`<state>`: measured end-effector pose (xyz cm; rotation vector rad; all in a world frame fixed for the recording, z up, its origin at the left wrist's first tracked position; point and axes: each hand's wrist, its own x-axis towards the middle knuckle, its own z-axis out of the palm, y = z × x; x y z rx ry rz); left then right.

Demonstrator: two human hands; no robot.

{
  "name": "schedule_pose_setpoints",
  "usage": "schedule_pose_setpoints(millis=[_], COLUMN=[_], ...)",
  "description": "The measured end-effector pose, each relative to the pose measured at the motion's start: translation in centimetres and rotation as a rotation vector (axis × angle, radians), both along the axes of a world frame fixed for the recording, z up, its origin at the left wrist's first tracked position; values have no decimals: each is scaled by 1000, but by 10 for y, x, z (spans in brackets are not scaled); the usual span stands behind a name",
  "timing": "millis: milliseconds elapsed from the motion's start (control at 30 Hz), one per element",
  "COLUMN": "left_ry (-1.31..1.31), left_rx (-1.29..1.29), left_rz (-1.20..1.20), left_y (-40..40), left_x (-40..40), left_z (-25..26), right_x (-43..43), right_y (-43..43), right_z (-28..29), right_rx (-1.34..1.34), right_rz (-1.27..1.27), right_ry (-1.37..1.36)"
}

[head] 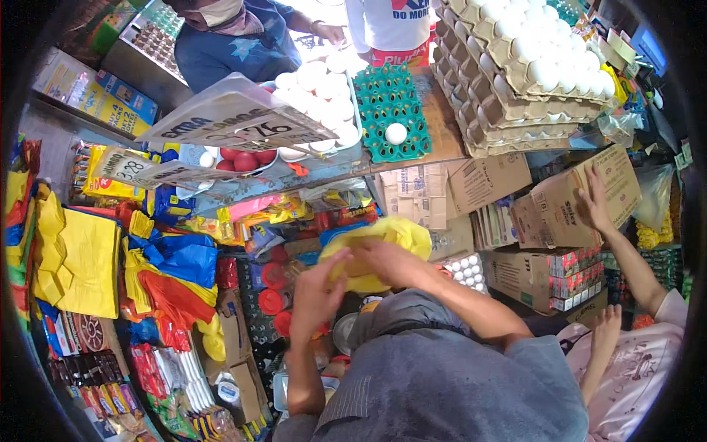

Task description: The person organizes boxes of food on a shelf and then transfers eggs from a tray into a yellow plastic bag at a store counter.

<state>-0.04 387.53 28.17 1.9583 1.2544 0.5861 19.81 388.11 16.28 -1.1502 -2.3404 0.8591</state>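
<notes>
A yellow plastic bag (406, 237) hangs bunched before my chest. My right hand (381, 262) grips it at its upper part, blurred by motion. At the bag's left side, my left hand (323, 290) has its fingers closed on the edge. The hands are close together, and the bag's contents are hidden. Red-lidded jars (270, 301) stand below and beside my left hand. Beyond the bag is the counter, where a green plastic egg tray (386, 105) holds one white egg (396, 133).
Stacked egg trays (508, 110) rise at the counter's right. A light-blue tub (353, 132) of white eggs stands behind price signs (237, 119). Plastic bags (83, 259) hang at left. A co-worker's hand (595, 201) rests on a cardboard box (558, 212). A masked person (237, 50) stands across the counter.
</notes>
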Motion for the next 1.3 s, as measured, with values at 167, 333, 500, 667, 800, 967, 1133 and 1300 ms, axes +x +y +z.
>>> schedule_pose_setpoints(millis=[167, 333, 500, 667, 800, 967, 1133, 1300], left_ry=[96, -258, -229, -309, -204, -517, -69, -746], left_rx=[170, -49, 210, 32, 89, -486, 166, -522], left_rz=[-306, -228, -35, -57, -21, 73, 93, 465], left_y=[-20, -41, -24, -37, -41, -40, -18, -24], left_x=[43, 47, 35, 25, 19, 38, 21, 14], left_z=[-3, -8, -26, -31, -42, -28, -65, -74], right_x=[6, -10, -6, 1, 12, 22, 16, 26], right_y=[-14, 3, -24, -28, -19, -9, -12, 20], right_z=[-102, -74, -61, -46, -49, -63, -74, 56], right_rx=[-614, -450, -283, -311, -381, -427, -375, -431], right_rz=[-114, 157, 12, 7, 2, 21, 69, 264], right_ry=[74, -22, 22, 30, 89, 164, 202, 68])
